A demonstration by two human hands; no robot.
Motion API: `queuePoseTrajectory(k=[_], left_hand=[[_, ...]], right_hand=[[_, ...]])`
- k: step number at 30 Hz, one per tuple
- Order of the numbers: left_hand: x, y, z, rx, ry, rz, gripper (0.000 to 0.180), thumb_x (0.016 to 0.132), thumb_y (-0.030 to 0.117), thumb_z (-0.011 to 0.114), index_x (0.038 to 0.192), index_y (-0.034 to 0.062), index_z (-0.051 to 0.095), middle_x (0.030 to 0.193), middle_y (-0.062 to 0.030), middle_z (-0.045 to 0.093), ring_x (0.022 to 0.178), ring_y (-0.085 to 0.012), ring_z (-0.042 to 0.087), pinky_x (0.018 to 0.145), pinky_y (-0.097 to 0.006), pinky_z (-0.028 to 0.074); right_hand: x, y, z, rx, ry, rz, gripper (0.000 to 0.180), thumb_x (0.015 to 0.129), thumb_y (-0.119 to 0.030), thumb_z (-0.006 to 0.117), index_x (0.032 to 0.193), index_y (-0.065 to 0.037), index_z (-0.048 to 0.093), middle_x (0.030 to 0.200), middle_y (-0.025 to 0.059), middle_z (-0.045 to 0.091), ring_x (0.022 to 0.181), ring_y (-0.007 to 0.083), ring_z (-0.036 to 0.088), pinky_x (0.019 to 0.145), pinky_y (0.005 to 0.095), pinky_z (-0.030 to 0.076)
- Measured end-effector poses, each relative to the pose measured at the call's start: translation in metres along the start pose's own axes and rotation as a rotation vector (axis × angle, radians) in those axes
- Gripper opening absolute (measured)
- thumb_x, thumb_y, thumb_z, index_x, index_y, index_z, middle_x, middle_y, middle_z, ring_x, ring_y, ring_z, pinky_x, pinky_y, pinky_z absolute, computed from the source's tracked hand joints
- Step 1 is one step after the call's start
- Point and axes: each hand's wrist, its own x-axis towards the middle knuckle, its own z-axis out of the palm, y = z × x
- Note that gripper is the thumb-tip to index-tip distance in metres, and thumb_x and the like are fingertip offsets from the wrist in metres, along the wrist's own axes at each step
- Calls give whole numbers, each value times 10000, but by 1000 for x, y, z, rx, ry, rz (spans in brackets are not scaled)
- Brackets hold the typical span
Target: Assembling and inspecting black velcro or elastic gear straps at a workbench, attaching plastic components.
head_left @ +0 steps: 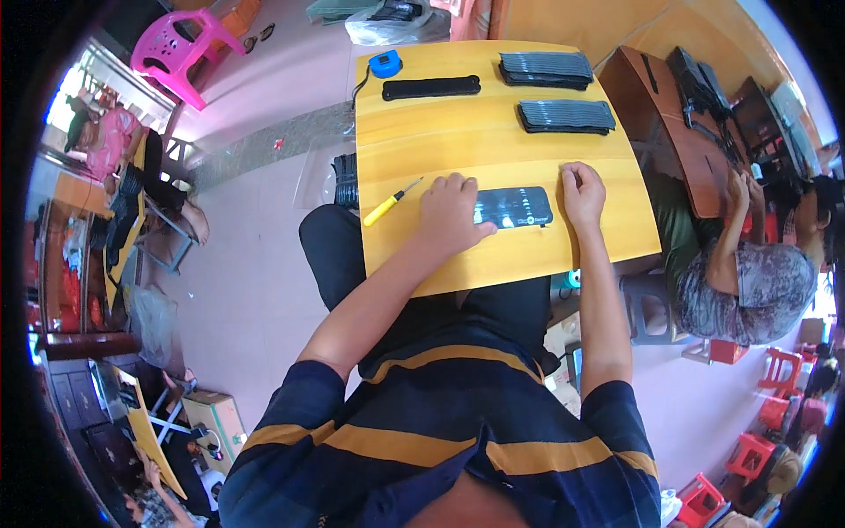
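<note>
A flat black packet (515,208) in shiny clear wrap lies on the yellow wooden table (493,260) in front of me. My left hand (451,211) covers its left end, thumb along the near edge and fingers bent over it. Right of the packet, my right hand (583,195) rests on the tabletop with curled fingers, apart from the packet; whether anything is inside them is hidden. Left of my left hand lies a yellow-handled tool (387,205) with a thin pointed tip, like a screwdriver.
Two stacks of similar packets, one far (546,69) and one nearer (566,115), sit at the back right. A black strap-like piece (431,87) and a blue tape measure (385,63) lie back left. People work at tables on both sides. A pink chair (180,55) stands far left.
</note>
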Motion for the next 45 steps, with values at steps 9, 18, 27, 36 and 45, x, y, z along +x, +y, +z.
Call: queuePoseTrajectory(k=[9, 18, 27, 36, 45], left_hand=[[15, -10, -21, 44, -150, -121, 718, 627, 482, 924, 1113, 3, 699, 1139, -180, 660, 1136, -357, 613, 977, -453, 524], [40, -16, -22, 64, -479, -138, 832, 565, 621, 915, 1108, 9, 762, 1142, -221, 734, 1117, -385, 689, 953, -462, 558], [40, -8, -19, 83, -509, -61, 735, 591, 576, 907, 1080, 40, 787, 1126, -183, 750, 1095, -369, 702, 920, -480, 562], [21, 9, -3, 192, -253, 34, 367, 786, 331, 805, 1053, 82, 771, 995, -162, 768, 957, -351, 737, 857, -493, 562], [24, 8, -34, -820, -529, -261, 265, 881, 218, 754, 1062, 27, 717, 785, -98, 711, 663, -183, 686, 609, -336, 547]], right_hand=[[9, 0, 4, -4, 7, -30, 174, 944, -159, 661, 878, -8, 714, 884, 168, 710, 868, 339, 678, 821, 428, 532], [4, 14, 9, -45, 16, -36, 186, 944, -167, 661, 876, -3, 719, 886, 179, 711, 871, 354, 681, 828, 443, 536], [0, 20, 8, -39, 65, -74, 177, 935, -158, 669, 868, 0, 712, 870, 176, 711, 861, 354, 683, 824, 443, 538], [15, 10, 11, -43, 7, -22, 221, 951, -199, 646, 898, 3, 718, 898, 184, 717, 845, 355, 688, 799, 425, 541], [6, 22, 12, 52, 36, 8, 179, 946, -174, 675, 921, -8, 738, 866, 126, 712, 820, 259, 689, 798, 353, 546]])
